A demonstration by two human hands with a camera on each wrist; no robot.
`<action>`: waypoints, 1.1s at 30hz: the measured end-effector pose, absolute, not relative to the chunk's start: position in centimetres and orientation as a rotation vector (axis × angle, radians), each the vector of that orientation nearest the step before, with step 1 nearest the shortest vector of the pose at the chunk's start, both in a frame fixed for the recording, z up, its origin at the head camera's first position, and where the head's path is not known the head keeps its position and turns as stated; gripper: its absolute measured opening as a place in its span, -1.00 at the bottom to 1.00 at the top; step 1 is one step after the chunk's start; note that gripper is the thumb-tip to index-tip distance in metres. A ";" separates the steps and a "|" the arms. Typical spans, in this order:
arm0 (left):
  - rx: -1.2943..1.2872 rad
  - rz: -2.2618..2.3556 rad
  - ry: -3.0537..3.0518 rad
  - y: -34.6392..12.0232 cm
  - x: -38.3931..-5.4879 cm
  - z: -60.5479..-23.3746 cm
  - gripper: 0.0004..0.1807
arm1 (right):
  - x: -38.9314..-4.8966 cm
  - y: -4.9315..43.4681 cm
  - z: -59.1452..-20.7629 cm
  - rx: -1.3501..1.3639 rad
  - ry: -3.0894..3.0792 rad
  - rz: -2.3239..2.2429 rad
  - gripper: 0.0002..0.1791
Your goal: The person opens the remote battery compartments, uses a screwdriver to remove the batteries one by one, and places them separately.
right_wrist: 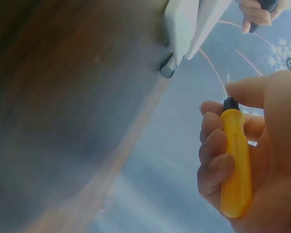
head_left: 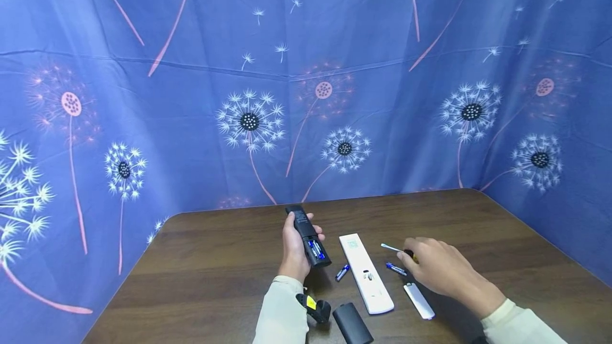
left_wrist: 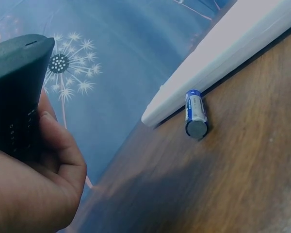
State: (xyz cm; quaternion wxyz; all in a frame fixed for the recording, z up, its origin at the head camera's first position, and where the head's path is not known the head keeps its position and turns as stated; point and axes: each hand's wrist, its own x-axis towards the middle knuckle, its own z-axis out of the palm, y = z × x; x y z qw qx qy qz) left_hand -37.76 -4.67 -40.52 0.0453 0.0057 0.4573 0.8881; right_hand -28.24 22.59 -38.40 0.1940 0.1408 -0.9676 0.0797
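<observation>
My left hand [head_left: 294, 246] grips a black remote control [head_left: 302, 223], its back turned up and its battery bay uncovered. Blue-and-white batteries [head_left: 316, 249] sit in that bay. The right hand [head_left: 442, 269] holds a screwdriver with a yellow handle [right_wrist: 236, 165] and black collar; its thin metal shaft [head_left: 391, 247] points left over the table. Between the hands a white remote control [head_left: 365, 275] lies with its back up. One loose battery [head_left: 342, 273] is at its left side, and another battery [head_left: 396, 268] at its right, near the right hand.
A white battery cover [head_left: 419, 301] lies right of the white remote. Closer to me are a black cover [head_left: 353, 324] and, by the left sleeve, a black strap piece with a yellow label [head_left: 312, 303]. A blue dandelion-print cloth [head_left: 306, 94] hangs behind the wooden table [head_left: 215, 280].
</observation>
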 end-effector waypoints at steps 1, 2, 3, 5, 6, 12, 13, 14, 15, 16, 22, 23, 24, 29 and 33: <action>0.011 2.711 1.403 -4.6 -37.8 -40.5 -0.27 | -28.4 22.5 -38.4 0.397 -2.714 0.229 -0.91; 0.009 2.712 1.406 -4.5 -37.9 -40.6 -0.27 | -28.5 22.5 -38.3 0.398 -2.715 0.233 -0.91; 0.007 2.710 1.413 -4.4 -38.0 -40.6 -0.26 | -28.7 22.4 -38.3 0.399 -2.713 0.233 -0.91; 0.004 2.702 1.423 -4.4 -38.0 -40.6 -0.25 | -28.8 21.9 -38.1 0.393 -2.709 0.239 -0.89; 0.001 2.696 1.428 -4.4 -38.0 -40.6 -0.25 | -28.8 21.7 -38.0 0.392 -2.705 0.239 -0.89; -0.012 2.699 1.418 -4.6 -38.2 -40.4 -0.24 | -29.1 20.6 -37.9 0.414 -2.682 0.266 -0.80; -0.019 2.698 1.420 -4.6 -38.3 -40.4 -0.24 | -29.1 20.4 -37.9 0.418 -2.681 0.278 -0.78; -0.021 2.695 1.425 -4.6 -38.3 -40.3 -0.24 | -29.1 20.2 -37.9 0.422 -2.678 0.288 -0.77; -0.027 2.690 1.432 -4.7 -38.4 -40.3 -0.24 | -29.1 20.1 -37.9 0.423 -2.674 0.293 -0.75; -0.031 2.684 1.441 -4.7 -38.4 -40.3 -0.24 | -29.2 19.9 -37.9 0.425 -2.668 0.300 -0.75; -0.024 2.653 1.486 -4.6 -38.3 -40.7 -0.21 | -29.2 19.2 -37.8 0.474 -2.630 0.285 -0.78; -0.021 2.652 1.489 -4.6 -38.2 -40.8 -0.21 | -29.1 19.1 -37.7 0.484 -2.627 0.278 -0.79; -0.021 2.650 1.493 -4.5 -38.2 -40.8 -0.20 | -29.1 18.9 -37.7 0.502 -2.622 0.275 -0.80; -0.025 2.657 1.503 -4.4 -38.1 -40.8 -0.19 | -28.8 18.2 -37.2 0.584 -2.601 0.276 -0.87; -0.025 2.656 1.514 -4.4 -38.2 -40.6 -0.21 | -28.7 17.4 -37.0 0.652 -2.557 0.259 -0.88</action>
